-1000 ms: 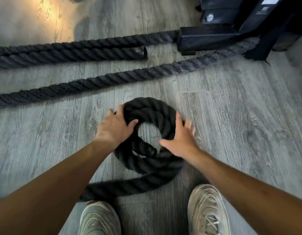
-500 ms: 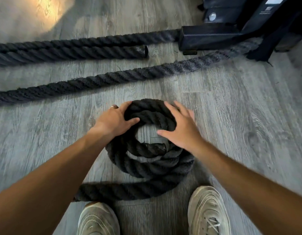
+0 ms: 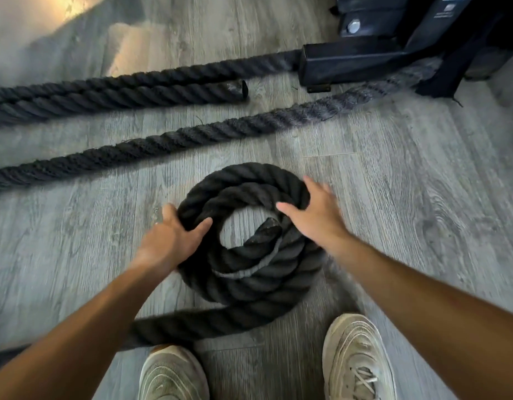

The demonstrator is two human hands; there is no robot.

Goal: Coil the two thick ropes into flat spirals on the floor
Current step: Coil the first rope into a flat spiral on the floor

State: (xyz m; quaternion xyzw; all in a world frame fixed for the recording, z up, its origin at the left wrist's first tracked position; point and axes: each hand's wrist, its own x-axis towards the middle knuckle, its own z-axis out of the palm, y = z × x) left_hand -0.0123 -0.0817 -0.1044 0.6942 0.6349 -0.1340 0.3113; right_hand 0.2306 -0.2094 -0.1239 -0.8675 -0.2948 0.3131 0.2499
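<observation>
Clearly thick, heavy and stiff, the coil (image 3: 249, 241) lies on the floor (image 3: 393, 197), left hand (image 3: 171, 241) gripping its outer turn, right hand (image 3: 316, 215) pressing open, best handled there.

Person, head-camera view. Arms: both forearms bare, no sleeves in view. Left hand (image 3: 170, 241): a small ring on one finger, blurred. Right hand (image 3: 316, 215): nothing worn. Feet: pair of worn off-white mesh lace-up trainers (image 3: 356, 359), stitched curved overlays, pale laces.
</observation>
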